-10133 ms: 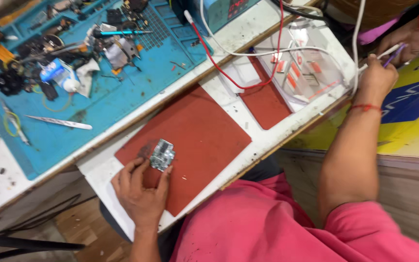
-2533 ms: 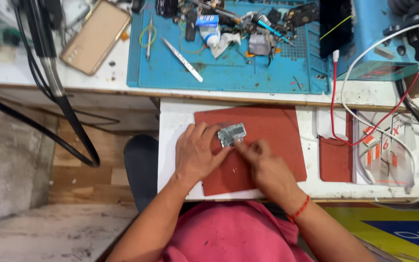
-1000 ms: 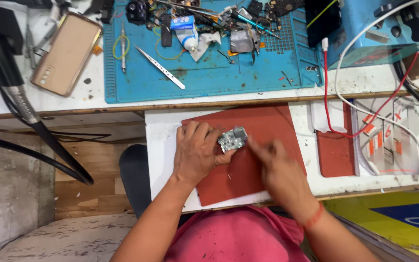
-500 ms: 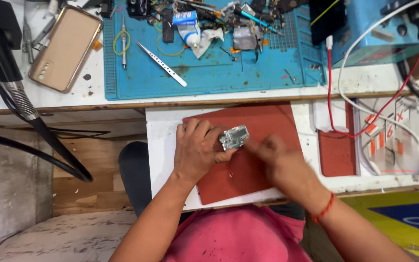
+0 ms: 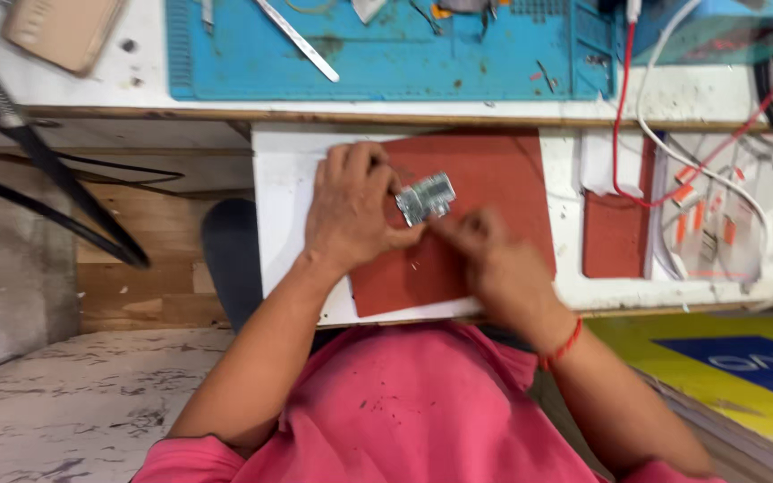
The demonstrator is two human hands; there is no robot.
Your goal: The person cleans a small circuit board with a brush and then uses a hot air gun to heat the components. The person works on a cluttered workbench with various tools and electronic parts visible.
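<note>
Left hand (image 5: 351, 210) flat on the red mat (image 5: 494, 179), fingers curled round the left end of a small circuit board (image 5: 426, 198), thumb pressing its lower edge; board pinned against the mat just past the fingertips, at 3 o'clock from the hand. Right hand (image 5: 494, 255) blurred, at 5 o'clock from the board, fingers bunched together and pointing up at the board's lower right corner; cannot tell whether touching the board or pinching anything. Red thread (image 5: 562, 344) round the right wrist.

Mat lying on a white tray (image 5: 284, 215). Second, smaller red mat (image 5: 615, 233) at 3 o'clock from the board, well apart. Red wire (image 5: 624, 116) and white wire (image 5: 664, 148) looping down from 1 o'clock over the right side of the tray.

Blue work mat (image 5: 422, 63) at 12 o'clock on the bench, tweezers (image 5: 297, 40) slanting across it. Tan phone case (image 5: 64, 31) at 10 o'clock, near the top left corner. Black cables (image 5: 55, 179) hanging at 9 o'clock. Pink shirt (image 5: 404, 402) at 6 o'clock.
</note>
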